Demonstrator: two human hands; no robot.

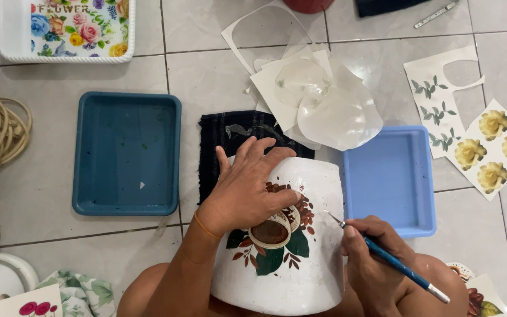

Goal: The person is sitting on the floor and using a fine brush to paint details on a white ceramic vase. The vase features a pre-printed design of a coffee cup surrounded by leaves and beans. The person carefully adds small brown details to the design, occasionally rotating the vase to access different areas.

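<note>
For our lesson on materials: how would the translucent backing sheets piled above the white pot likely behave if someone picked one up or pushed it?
The translucent backing sheets look thin and already curl at the edges, so one would probably flop and bend when lifted. They seem very light, so a push or a draught might scatter them. Their glossy surface on smooth floor tiles suggests they would slide easily.

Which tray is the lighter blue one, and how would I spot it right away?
Start at the white pot in the person's lap, under the left hand. The light blue tray lies on the floor tiles just beyond the right hand, which holds a blue-handled tool. Unlike the dark teal tray, it is paler and touches translucent sheets.
</note>
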